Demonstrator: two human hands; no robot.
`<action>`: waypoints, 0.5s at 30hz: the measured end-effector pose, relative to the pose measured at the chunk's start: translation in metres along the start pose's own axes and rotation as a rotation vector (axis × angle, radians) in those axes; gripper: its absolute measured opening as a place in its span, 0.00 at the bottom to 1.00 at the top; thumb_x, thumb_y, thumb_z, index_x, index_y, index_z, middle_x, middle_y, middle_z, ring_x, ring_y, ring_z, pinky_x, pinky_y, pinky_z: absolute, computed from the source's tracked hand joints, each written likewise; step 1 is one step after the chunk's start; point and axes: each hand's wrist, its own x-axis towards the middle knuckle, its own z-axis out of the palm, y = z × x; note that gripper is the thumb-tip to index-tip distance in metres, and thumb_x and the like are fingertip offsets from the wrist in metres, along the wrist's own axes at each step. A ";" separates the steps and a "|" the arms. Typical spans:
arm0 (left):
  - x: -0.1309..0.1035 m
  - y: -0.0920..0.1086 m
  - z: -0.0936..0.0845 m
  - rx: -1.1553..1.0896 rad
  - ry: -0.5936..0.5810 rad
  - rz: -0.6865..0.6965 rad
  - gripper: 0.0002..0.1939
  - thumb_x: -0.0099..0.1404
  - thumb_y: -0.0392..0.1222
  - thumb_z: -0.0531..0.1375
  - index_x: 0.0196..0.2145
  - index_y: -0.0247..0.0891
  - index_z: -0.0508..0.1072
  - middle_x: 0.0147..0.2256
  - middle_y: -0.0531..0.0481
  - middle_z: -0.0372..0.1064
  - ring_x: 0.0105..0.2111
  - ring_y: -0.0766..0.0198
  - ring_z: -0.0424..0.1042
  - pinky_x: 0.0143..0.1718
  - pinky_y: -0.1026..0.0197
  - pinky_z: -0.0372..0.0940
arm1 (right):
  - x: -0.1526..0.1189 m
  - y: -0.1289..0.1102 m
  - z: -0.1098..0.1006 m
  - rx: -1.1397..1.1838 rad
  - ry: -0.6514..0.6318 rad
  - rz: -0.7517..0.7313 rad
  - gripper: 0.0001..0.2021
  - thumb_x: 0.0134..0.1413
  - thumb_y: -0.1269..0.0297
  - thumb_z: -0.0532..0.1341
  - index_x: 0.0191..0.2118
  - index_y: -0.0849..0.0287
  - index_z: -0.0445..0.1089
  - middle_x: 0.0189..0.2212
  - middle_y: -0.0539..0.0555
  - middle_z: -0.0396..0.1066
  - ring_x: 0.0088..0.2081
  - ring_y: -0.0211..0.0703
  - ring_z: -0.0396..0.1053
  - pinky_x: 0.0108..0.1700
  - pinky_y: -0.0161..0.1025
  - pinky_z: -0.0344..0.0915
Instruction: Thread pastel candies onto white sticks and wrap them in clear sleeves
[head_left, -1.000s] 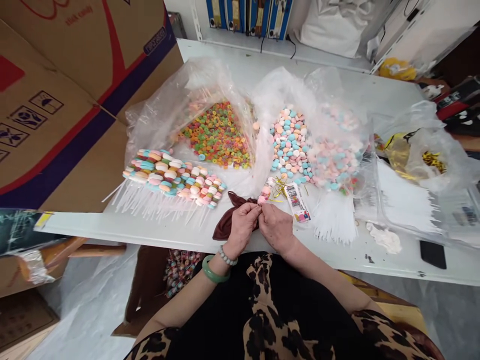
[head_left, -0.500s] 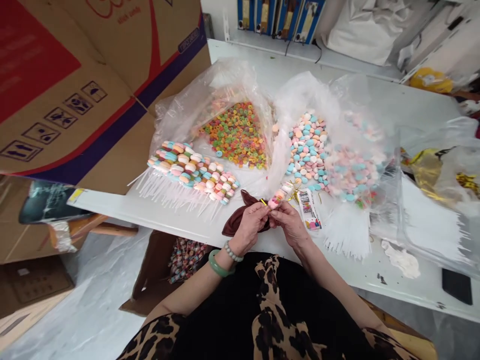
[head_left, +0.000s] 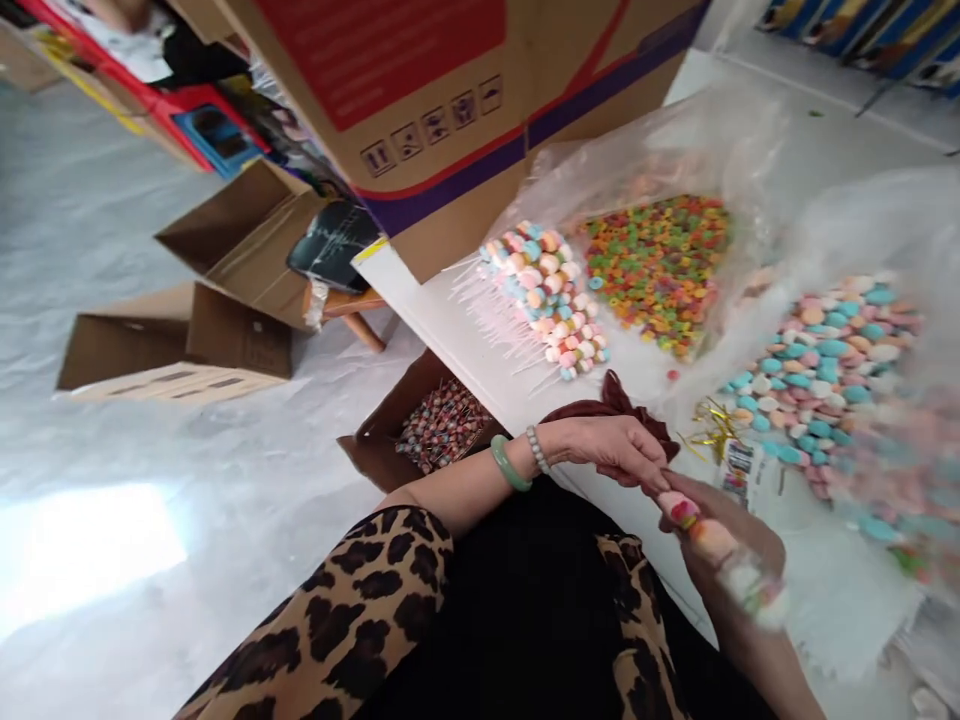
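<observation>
A wrapped candy skewer (head_left: 712, 540) with pink, orange and white pieces lies slanted in front of my right hand, its outer end blurred. My left hand (head_left: 622, 448) has its fingers pinched together at the skewer's near end. My right hand (head_left: 739, 520) is closed round that same end from behind, partly covered by the candy. A dark brown cloth (head_left: 619, 405) lies on the table just beyond my left hand. Gold twist ties (head_left: 714, 425) and a small printed packet (head_left: 739, 470) are past my right hand.
Unwrapped candy skewers (head_left: 547, 300) lie beside a bag of ring candies (head_left: 660, 265). Pastel candies (head_left: 825, 360) are at the right. A large carton (head_left: 450, 120) stands at the table's back. Below the edge, an open box (head_left: 375, 440) holds wrapped skewers.
The view has swung left and down, towards the floor. Both hands have come nearer my body, and the skewer, upright before, now points down to the right.
</observation>
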 end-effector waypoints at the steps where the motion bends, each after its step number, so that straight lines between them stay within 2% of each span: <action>1: -0.007 0.007 -0.005 0.075 -0.010 0.014 0.16 0.49 0.51 0.69 0.20 0.36 0.74 0.16 0.53 0.60 0.16 0.71 0.52 0.19 0.62 0.44 | 0.000 -0.008 -0.002 -0.052 -0.001 -0.091 0.13 0.62 0.57 0.55 0.47 0.50 0.74 0.33 0.58 0.78 0.32 0.50 0.74 0.31 0.43 0.67; 3: -0.020 0.021 -0.011 0.285 -0.013 0.057 0.13 0.49 0.47 0.69 0.18 0.37 0.74 0.16 0.53 0.61 0.17 0.69 0.54 0.20 0.62 0.48 | 0.007 -0.021 -0.003 -0.145 -0.025 -0.293 0.13 0.62 0.60 0.55 0.47 0.52 0.74 0.37 0.60 0.77 0.35 0.49 0.74 0.34 0.42 0.66; 5: -0.027 0.033 -0.007 0.580 0.055 0.133 0.09 0.50 0.39 0.68 0.17 0.38 0.73 0.16 0.52 0.62 0.19 0.67 0.59 0.23 0.61 0.52 | 0.023 -0.029 -0.002 -0.285 -0.091 -0.391 0.11 0.61 0.63 0.57 0.44 0.56 0.75 0.31 0.59 0.76 0.29 0.45 0.71 0.30 0.41 0.63; 6: -0.029 0.037 -0.001 0.744 0.155 0.190 0.10 0.51 0.35 0.67 0.16 0.38 0.72 0.17 0.52 0.62 0.20 0.66 0.60 0.25 0.60 0.54 | 0.034 -0.031 -0.002 -0.333 -0.123 -0.367 0.10 0.61 0.64 0.57 0.40 0.58 0.75 0.27 0.59 0.74 0.26 0.44 0.68 0.27 0.40 0.59; 7: -0.029 0.039 0.006 0.884 0.318 0.269 0.11 0.53 0.31 0.64 0.16 0.37 0.70 0.18 0.50 0.63 0.22 0.64 0.62 0.28 0.59 0.55 | 0.046 -0.032 -0.001 -0.343 -0.124 -0.280 0.10 0.60 0.64 0.57 0.36 0.59 0.76 0.23 0.58 0.72 0.23 0.43 0.66 0.24 0.39 0.56; 9: -0.026 0.035 0.022 1.022 0.655 0.428 0.12 0.59 0.28 0.56 0.20 0.37 0.70 0.23 0.46 0.67 0.28 0.60 0.65 0.33 0.57 0.57 | 0.070 -0.030 -0.001 -0.186 -0.036 -0.065 0.11 0.57 0.64 0.58 0.27 0.61 0.74 0.18 0.55 0.68 0.19 0.40 0.61 0.21 0.37 0.52; 10: -0.023 0.031 0.029 1.025 0.769 0.480 0.13 0.63 0.30 0.53 0.23 0.36 0.71 0.25 0.44 0.68 0.30 0.59 0.67 0.35 0.56 0.58 | 0.080 -0.030 -0.001 -0.076 0.023 0.029 0.13 0.57 0.63 0.57 0.25 0.61 0.73 0.17 0.53 0.67 0.18 0.38 0.59 0.20 0.36 0.52; 12: -0.019 0.018 0.037 0.922 0.897 0.565 0.12 0.67 0.37 0.52 0.30 0.36 0.73 0.28 0.42 0.68 0.34 0.57 0.68 0.39 0.54 0.60 | 0.095 -0.030 0.003 0.115 0.108 0.132 0.18 0.59 0.58 0.54 0.23 0.59 0.71 0.15 0.49 0.65 0.15 0.35 0.54 0.18 0.34 0.53; 14: -0.018 0.005 0.037 0.635 1.011 0.608 0.13 0.68 0.47 0.54 0.37 0.37 0.73 0.31 0.42 0.69 0.36 0.57 0.69 0.42 0.54 0.62 | 0.097 -0.031 0.014 0.302 0.130 0.155 0.19 0.62 0.56 0.51 0.24 0.57 0.70 0.14 0.45 0.63 0.12 0.33 0.48 0.14 0.34 0.51; 15: -0.019 -0.001 0.035 0.420 1.036 0.582 0.16 0.67 0.53 0.54 0.40 0.38 0.72 0.33 0.43 0.69 0.36 0.58 0.70 0.41 0.54 0.64 | 0.095 -0.031 0.021 0.384 0.145 0.153 0.19 0.63 0.56 0.51 0.24 0.56 0.69 0.14 0.44 0.62 0.11 0.33 0.46 0.13 0.34 0.50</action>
